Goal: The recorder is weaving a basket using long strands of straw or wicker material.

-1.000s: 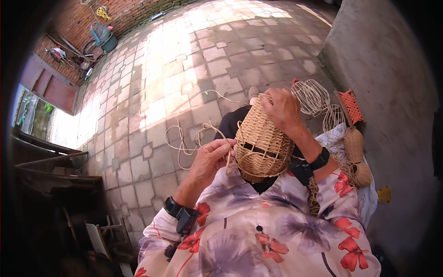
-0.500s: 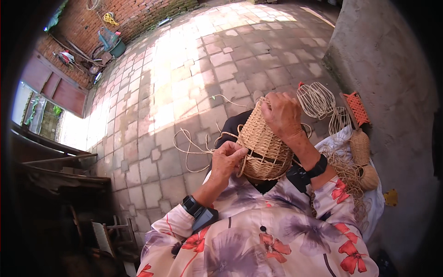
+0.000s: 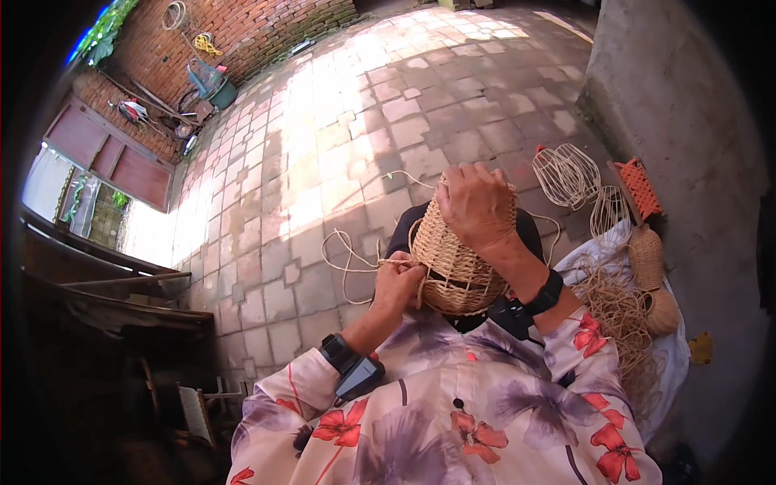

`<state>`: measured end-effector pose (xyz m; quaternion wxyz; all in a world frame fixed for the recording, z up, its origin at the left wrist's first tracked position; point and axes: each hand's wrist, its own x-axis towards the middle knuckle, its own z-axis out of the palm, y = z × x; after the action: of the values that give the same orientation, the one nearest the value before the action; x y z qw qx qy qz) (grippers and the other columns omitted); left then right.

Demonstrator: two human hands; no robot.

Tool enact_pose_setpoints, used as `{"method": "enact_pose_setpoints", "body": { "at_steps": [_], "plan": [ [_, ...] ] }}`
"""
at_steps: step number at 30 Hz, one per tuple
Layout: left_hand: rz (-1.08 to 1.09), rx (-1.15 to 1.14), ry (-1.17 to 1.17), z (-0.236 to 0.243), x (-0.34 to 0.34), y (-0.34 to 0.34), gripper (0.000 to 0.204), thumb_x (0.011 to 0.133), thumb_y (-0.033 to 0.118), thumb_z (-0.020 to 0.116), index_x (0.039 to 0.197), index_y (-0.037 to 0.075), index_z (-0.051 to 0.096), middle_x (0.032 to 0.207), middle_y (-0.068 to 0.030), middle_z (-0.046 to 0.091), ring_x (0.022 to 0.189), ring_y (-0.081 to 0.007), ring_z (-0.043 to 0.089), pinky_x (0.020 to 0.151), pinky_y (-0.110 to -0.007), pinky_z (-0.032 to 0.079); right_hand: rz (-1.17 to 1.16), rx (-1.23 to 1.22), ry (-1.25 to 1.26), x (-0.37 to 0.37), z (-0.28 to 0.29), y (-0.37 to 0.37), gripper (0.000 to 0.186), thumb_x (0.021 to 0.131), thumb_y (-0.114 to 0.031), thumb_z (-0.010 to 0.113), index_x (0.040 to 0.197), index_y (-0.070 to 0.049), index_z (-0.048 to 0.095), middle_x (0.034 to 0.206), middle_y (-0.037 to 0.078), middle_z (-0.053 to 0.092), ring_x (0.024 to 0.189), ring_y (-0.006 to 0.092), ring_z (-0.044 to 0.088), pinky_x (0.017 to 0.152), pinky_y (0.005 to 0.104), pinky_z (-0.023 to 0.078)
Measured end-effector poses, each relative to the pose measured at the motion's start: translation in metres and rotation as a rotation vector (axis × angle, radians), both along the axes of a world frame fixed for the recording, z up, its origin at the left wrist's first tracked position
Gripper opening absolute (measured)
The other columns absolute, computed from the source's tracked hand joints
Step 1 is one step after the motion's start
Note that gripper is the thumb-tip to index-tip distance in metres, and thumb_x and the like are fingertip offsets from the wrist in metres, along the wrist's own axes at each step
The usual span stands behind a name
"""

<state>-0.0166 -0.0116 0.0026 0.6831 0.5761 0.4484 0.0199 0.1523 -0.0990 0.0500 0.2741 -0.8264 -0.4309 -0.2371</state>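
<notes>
A tan woven basket (image 3: 458, 271) lies across my lap, with a dark gap showing through its weave near my body. My right hand (image 3: 478, 206) is closed over the far end of the basket, its fingertips hidden from view. At the basket's left edge, my left hand (image 3: 396, 284) pinches a thin tan cord. Loose loops of that cord (image 3: 347, 252) spread to the left of this hand. Another strand reaches leftward from the far end of the basket, beside my right hand.
To my right, a heap of loose cord (image 3: 614, 311) lies on a white sack (image 3: 675, 356) beside a corded roll (image 3: 647, 259). Beyond are coiled cord (image 3: 568, 174) and an orange woven piece (image 3: 638, 186). A rough wall (image 3: 687, 121) rises at right; dark wooden furniture (image 3: 105, 307) stands left.
My right hand has shifted a little left and nearer over the basket's far end. My left hand has turned slightly, still at the basket's left edge. The whole view has shifted slightly.
</notes>
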Motion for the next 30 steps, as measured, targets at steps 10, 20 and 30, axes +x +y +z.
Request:
{"method": "enact_pose_setpoints", "body": {
  "at_steps": [10, 20, 30],
  "plan": [
    [-0.234, 0.900, 0.165, 0.014, 0.009, -0.004, 0.024, 0.075, 0.024, 0.063, 0.084, 0.002, 0.067, 0.074, -0.0154, 0.069, 0.071, -0.0278, 0.068, 0.069, -0.038, 0.052, -0.016, 0.025, -0.042, 0.000, -0.002, 0.000, 0.013, 0.078, -0.023, 0.063, 0.080, -0.010, 0.061, 0.075, 0.007, 0.062, 0.078, 0.0234, 0.060, 0.074, 0.0427, 0.040],
    [-0.224, 0.514, 0.060, -0.008, 0.006, 0.015, 0.010, 0.076, 0.006, 0.060, 0.073, -0.003, 0.065, 0.062, -0.0031, 0.061, 0.050, -0.0105, 0.055, 0.040, -0.027, 0.040, -0.034, -0.067, -0.045, -0.003, -0.006, 0.015, 0.012, 0.079, -0.021, 0.061, 0.082, -0.009, 0.063, 0.077, 0.007, 0.064, 0.080, 0.0220, 0.060, 0.075, 0.0412, 0.040],
    [-0.262, 0.816, 0.211, -0.015, 0.008, 0.013, 0.022, 0.073, 0.016, 0.060, 0.086, 0.003, 0.073, 0.075, -0.0193, 0.069, 0.070, -0.0318, 0.069, 0.069, -0.041, 0.053, -0.042, -0.059, -0.003, -0.003, -0.014, 0.015, 0.013, 0.078, -0.019, 0.060, 0.085, -0.007, 0.063, 0.080, 0.008, 0.064, 0.082, 0.0228, 0.060, 0.077, 0.0420, 0.040]
  ]
}}
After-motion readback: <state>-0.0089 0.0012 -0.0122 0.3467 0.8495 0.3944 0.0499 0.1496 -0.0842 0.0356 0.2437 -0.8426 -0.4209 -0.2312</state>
